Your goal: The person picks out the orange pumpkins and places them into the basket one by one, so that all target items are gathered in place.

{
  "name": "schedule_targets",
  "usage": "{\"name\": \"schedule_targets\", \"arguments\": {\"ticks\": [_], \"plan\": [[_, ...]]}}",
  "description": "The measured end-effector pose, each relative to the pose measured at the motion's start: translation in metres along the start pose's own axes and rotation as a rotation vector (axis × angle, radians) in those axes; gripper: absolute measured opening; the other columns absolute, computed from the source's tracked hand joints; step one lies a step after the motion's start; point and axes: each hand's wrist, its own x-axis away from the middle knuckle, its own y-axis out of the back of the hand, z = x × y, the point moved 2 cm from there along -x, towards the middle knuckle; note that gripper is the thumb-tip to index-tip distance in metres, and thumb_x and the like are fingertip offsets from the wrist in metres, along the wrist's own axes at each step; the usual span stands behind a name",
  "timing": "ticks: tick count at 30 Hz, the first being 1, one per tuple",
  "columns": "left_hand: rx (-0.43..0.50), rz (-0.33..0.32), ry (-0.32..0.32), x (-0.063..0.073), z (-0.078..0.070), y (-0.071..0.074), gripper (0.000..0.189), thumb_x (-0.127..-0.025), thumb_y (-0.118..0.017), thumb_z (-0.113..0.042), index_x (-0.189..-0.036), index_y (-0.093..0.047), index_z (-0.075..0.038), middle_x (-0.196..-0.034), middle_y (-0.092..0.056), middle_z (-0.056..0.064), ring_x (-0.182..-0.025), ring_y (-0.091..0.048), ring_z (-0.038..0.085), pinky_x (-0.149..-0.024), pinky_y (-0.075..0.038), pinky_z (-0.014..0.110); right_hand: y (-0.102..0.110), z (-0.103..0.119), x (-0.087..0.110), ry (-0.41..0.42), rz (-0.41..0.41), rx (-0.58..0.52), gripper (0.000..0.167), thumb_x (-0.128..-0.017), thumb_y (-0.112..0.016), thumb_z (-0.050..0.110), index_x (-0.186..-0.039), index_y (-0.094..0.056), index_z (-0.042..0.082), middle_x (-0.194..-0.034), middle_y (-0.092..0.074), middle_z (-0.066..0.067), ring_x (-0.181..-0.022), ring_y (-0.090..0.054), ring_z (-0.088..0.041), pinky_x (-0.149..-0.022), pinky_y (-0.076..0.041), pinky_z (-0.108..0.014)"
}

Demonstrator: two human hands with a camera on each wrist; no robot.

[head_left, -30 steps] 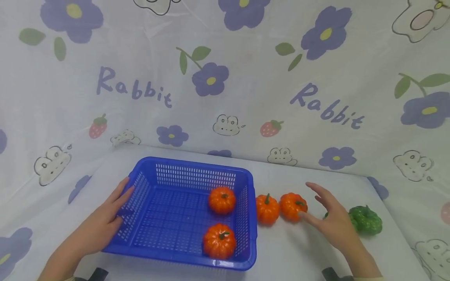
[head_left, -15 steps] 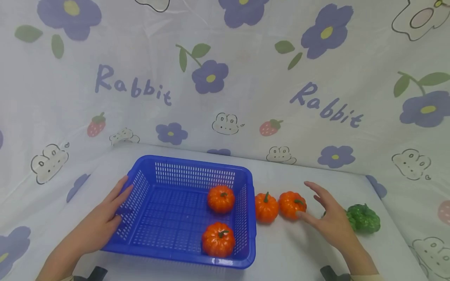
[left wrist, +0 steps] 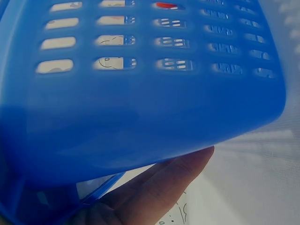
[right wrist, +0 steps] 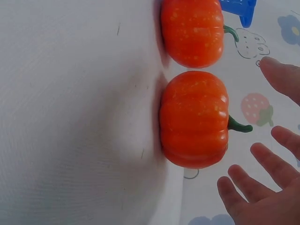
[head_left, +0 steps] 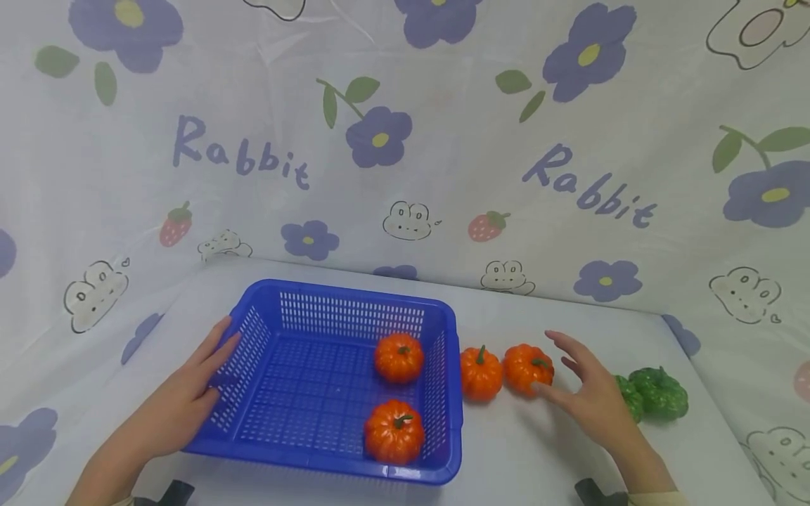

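My left hand [head_left: 180, 404] holds the left rim of a blue perforated plastic basket [head_left: 323, 464], its fingers lying across the edge. In the left wrist view, the fingers [left wrist: 164, 190] show at the rim. Inside, near the basket's right wall, sit two orange pumpkins, one at the back [head_left: 399, 358] and one at the front [head_left: 395, 432]. Another pumpkin [head_left: 481, 375] stands just outside that wall. Beside it is one more orange pumpkin [head_left: 525, 369]. My right hand [head_left: 591, 400], thumb and fingers spread, is near this rightmost pumpkin; the right wrist view shows a gap between hand and pumpkin [right wrist: 194, 119].
Two green pumpkin-shaped vegetables lie right of my right hand: a dark one [head_left: 661, 395] and a lighter one [head_left: 629, 399] partly hidden by the hand. The white table [head_left: 506, 457] ends at a printed cloth backdrop [head_left: 443, 169] with flowers and rabbits.
My right hand has shifted very slightly left, so more of the lighter green vegetable shows behind it. The left hand, basket and orange pumpkins stay in place.
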Motion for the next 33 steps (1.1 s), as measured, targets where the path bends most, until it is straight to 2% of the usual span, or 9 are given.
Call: {"name": "schedule_targets", "arguments": {"ticks": [2,4,10,19,23,24,31,33], "plan": [[0.002,-0.002,-0.003,0.000,0.000,0.000,0.074,-0.097,-0.051,0.013,-0.168,-0.029,0.005,-0.181,-0.003,0.017,-0.161,-0.016,0.052,-0.128,-0.011,0.030,-0.001,-0.001,0.000,-0.009,0.007,-0.011,0.089,-0.087,-0.093,0.018,-0.162,-0.047,0.009,-0.163,-0.048,-0.019,-0.150,-0.043,-0.046,-0.113,-0.044,-0.064],[0.002,-0.005,-0.007,0.000,0.000,0.000,0.074,-0.097,-0.051,0.013,-0.168,-0.030,0.005,-0.181,-0.004,0.017,-0.160,-0.016,0.052,-0.128,-0.011,0.029,-0.003,-0.003,-0.001,-0.016,0.016,-0.023,0.089,-0.087,-0.093,0.018,-0.162,-0.047,0.008,-0.163,-0.048,-0.019,-0.149,-0.044,-0.047,-0.113,-0.044,-0.064],[-0.001,-0.008,-0.006,-0.001,0.000,0.000,0.074,-0.097,-0.051,0.013,-0.168,-0.030,0.004,-0.181,-0.004,0.017,-0.160,-0.017,0.053,-0.127,-0.017,0.050,-0.007,-0.008,-0.002,-0.040,0.037,-0.029,0.088,-0.087,-0.094,0.019,-0.161,-0.047,0.009,-0.163,-0.048,-0.019,-0.147,-0.046,-0.046,-0.114,-0.045,-0.062],[0.001,-0.007,-0.001,0.000,0.001,0.000,0.075,-0.097,-0.051,0.013,-0.168,-0.029,0.004,-0.181,-0.003,0.016,-0.160,-0.017,0.052,-0.127,-0.017,0.050,-0.013,-0.013,-0.005,-0.055,0.074,-0.037,0.089,-0.086,-0.094,0.019,-0.161,-0.048,0.008,-0.160,-0.051,-0.022,-0.144,-0.049,-0.046,-0.112,-0.049,-0.062],[-0.007,-0.011,-0.008,0.000,0.002,0.000,0.075,-0.097,-0.052,0.013,-0.168,-0.029,0.004,-0.181,-0.004,0.017,-0.160,-0.017,0.052,-0.129,-0.015,0.042,-0.016,-0.018,-0.006,-0.071,0.085,-0.023,0.088,-0.087,-0.093,0.019,-0.161,-0.047,0.007,-0.160,-0.051,-0.022,-0.143,-0.050,-0.046,-0.111,-0.050,-0.062],[-0.010,-0.011,-0.009,0.000,0.002,0.000,0.075,-0.097,-0.052,0.013,-0.168,-0.029,0.004,-0.181,-0.004,0.017,-0.160,-0.017,0.052,-0.129,-0.013,0.036,-0.016,-0.019,-0.006,-0.074,0.090,-0.024,0.088,-0.087,-0.093,0.018,-0.161,-0.047,0.007,-0.160,-0.051,-0.022,-0.143,-0.050,-0.046,-0.111,-0.050,-0.062],[-0.010,-0.013,-0.006,0.000,0.001,0.000,0.075,-0.097,-0.052,0.013,-0.168,-0.029,0.004,-0.181,-0.004,0.017,-0.160,-0.017,0.052,-0.129,-0.015,0.041,-0.019,-0.019,-0.008,-0.045,0.077,-0.012,0.084,-0.087,-0.093,0.016,-0.159,-0.050,0.006,-0.157,-0.054,-0.023,-0.141,-0.052,-0.046,-0.109,-0.052,-0.062],[-0.014,-0.016,-0.014,0.000,0.001,0.000,0.075,-0.097,-0.052,0.013,-0.168,-0.030,0.004,-0.181,-0.005,0.017,-0.160,-0.018,0.052,-0.128,-0.012,0.030,-0.020,-0.020,-0.008,-0.043,0.071,0.000,0.083,-0.087,-0.093,0.014,-0.158,-0.050,0.006,-0.156,-0.055,-0.023,-0.140,-0.053,-0.046,-0.108,-0.053,-0.061]]}}
